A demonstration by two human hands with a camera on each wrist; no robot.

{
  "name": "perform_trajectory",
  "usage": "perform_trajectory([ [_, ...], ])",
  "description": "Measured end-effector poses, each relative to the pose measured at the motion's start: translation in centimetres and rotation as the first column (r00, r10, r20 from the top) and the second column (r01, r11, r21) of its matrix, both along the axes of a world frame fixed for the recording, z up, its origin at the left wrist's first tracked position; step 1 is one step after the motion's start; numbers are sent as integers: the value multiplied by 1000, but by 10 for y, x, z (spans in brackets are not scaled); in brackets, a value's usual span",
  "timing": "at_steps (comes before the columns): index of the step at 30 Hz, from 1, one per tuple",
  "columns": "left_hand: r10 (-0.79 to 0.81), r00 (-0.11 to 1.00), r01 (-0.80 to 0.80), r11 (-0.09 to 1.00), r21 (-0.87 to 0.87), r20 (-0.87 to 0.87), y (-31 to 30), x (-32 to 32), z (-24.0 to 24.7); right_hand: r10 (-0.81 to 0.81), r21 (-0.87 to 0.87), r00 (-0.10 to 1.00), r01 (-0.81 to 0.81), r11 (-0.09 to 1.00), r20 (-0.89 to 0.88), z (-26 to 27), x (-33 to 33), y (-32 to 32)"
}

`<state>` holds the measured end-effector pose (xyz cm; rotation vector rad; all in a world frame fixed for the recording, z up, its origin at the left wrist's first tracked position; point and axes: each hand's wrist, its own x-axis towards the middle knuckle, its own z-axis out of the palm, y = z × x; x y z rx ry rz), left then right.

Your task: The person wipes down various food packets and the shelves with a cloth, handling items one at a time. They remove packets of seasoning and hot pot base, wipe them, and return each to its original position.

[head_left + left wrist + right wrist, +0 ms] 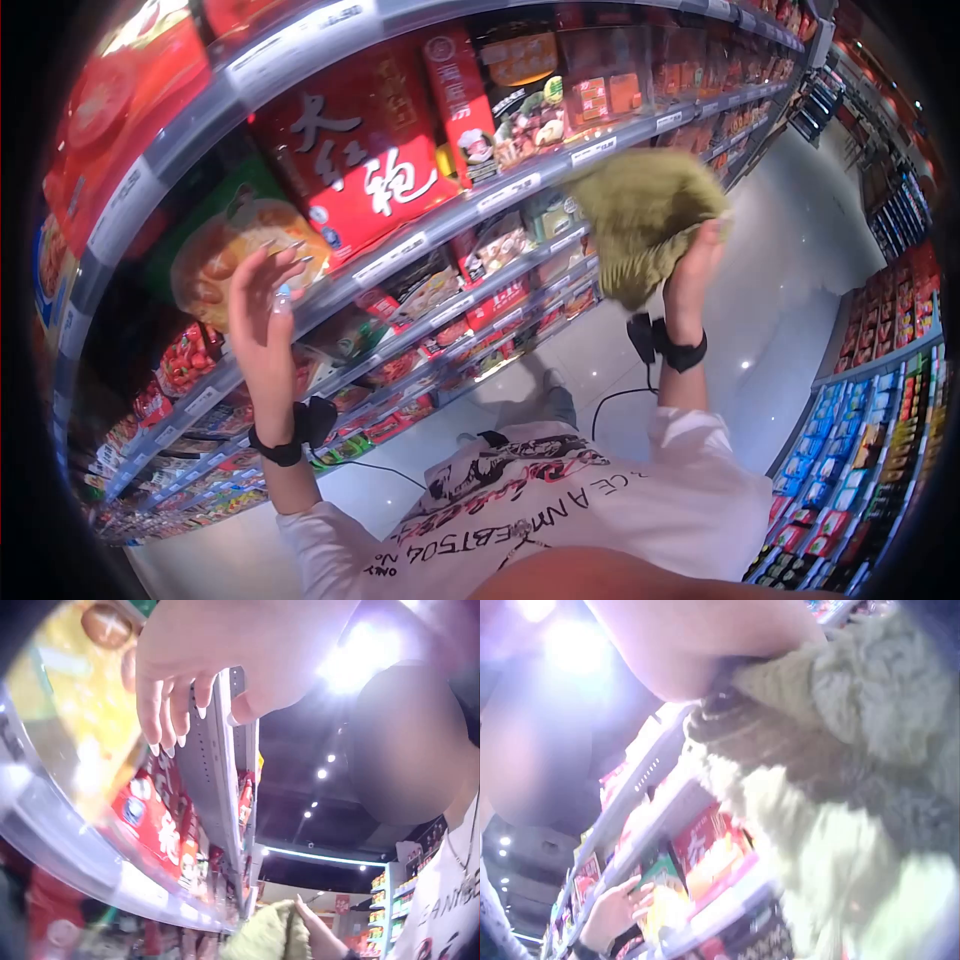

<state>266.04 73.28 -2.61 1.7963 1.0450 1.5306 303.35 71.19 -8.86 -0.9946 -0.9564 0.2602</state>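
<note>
My right hand (pixel 687 290) holds a crumpled olive-green cloth (pixel 630 230) up beside the shelf front. In the right wrist view the cloth (pixel 870 772) has a fluffy texture and hides most of the fingers. My left hand (pixel 262 325) is raised with loosely bent fingers and nothing in them. Behind it on the shelf stands a green package with a picture of food (pixel 225 250). Next to that package is a large red bag (pixel 360 160) with white characters. The left wrist view shows the left fingers (pixel 180 712) hanging down in front of the shelf.
Long shelves with grey price rails (pixel 390 260) curve along the left and ahead, filled with red packages. Clear plastic bins (pixel 605 75) stand farther along. A pale tiled floor (pixel 770 270) runs to the right, with another stocked shelf (pixel 850 450) beyond. Thin cables (pixel 600 410) hang from both wrists.
</note>
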Motion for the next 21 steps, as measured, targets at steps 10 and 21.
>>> perform_trajectory([
  [10,198,920,-275,941,196,339,84,197,-15,238,-223,227,-89,971,944,60,-47,173],
  [21,319,891,-395,895,205,324,82,229,-44,172,-134,94,-319,938,981,84,-17,168],
])
